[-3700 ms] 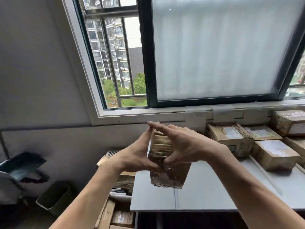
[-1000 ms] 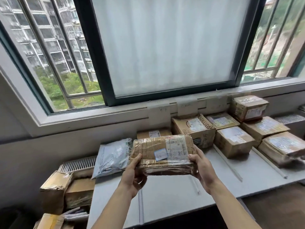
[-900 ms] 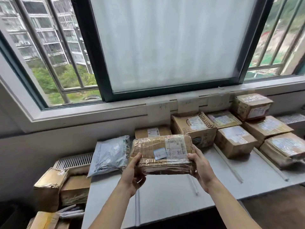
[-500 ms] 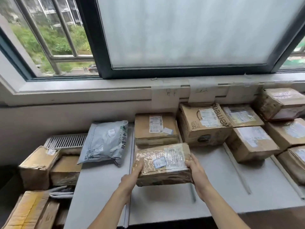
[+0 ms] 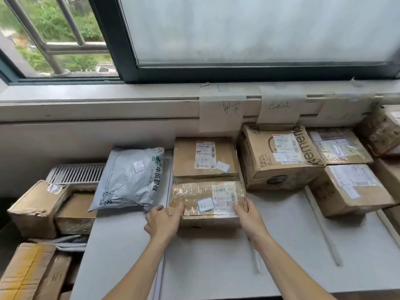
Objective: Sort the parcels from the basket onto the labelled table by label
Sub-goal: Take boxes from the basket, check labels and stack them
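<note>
A tape-wrapped brown parcel [image 5: 207,198] with a white shipping label and a small blue-edged sticker lies on the grey table [image 5: 216,267], its far side against a flat cardboard box [image 5: 204,159]. My left hand [image 5: 162,219] grips its left end, thumb on top. My right hand [image 5: 249,215] holds its right end. A paper label [image 5: 221,113] with handwriting hangs from the sill above this column. A second paper label [image 5: 281,107] hangs to its right.
A grey China Post mailer bag [image 5: 129,180] lies left of the parcel. Several cardboard boxes [image 5: 279,156] fill the right of the table under the other labels. More parcels [image 5: 39,208] are piled beside the table's left edge. White strips [image 5: 322,226] divide the tabletop.
Both hands lowered the taped parcel from chest height down onto the table, in front of the flat box. The view tilted down toward the tabletop.
</note>
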Action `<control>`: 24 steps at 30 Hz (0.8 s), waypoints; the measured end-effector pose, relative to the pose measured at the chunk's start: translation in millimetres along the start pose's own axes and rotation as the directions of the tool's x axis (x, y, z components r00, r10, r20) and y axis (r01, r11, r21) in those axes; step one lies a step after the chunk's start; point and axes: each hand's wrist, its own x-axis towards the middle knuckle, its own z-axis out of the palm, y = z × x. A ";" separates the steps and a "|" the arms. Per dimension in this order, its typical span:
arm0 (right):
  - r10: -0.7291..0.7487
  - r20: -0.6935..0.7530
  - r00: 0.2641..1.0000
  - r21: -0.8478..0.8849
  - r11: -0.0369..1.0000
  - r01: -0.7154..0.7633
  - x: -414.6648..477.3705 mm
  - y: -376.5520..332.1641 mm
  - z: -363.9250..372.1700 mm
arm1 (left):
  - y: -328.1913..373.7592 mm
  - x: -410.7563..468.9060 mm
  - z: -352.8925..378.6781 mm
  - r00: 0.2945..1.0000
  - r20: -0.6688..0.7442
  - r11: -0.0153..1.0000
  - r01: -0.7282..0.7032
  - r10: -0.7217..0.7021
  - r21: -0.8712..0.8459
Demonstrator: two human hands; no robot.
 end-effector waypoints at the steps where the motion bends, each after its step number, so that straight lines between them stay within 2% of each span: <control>1: -0.009 -0.003 1.000 -0.008 1.000 0.009 3.8 -1.5 0.5 | 1.2 2.7 1.0 1.000 -0.016 1.000 -0.017 0.017 0.023; 5: -0.036 -0.004 0.999 -0.054 0.998 0.036 25.4 -5.0 2.9 | 11.0 13.0 2.9 0.997 -0.062 0.998 -0.033 0.037 0.057; 16: -0.045 -0.042 0.998 -0.116 0.992 0.040 41.2 -8.7 9.4 | 23.3 21.7 7.3 0.998 -0.050 0.990 -0.022 0.029 0.139; 22: -0.036 -0.078 0.996 -0.284 0.959 0.013 46.4 -5.1 6.9 | 30.6 23.5 -7.6 0.996 0.051 0.980 0.057 -0.068 0.191; 24: -0.048 -0.122 0.991 -0.362 0.932 0.001 28.4 -23.8 12.5 | 32.1 18.7 -14.8 0.995 0.075 0.988 0.053 -0.064 0.146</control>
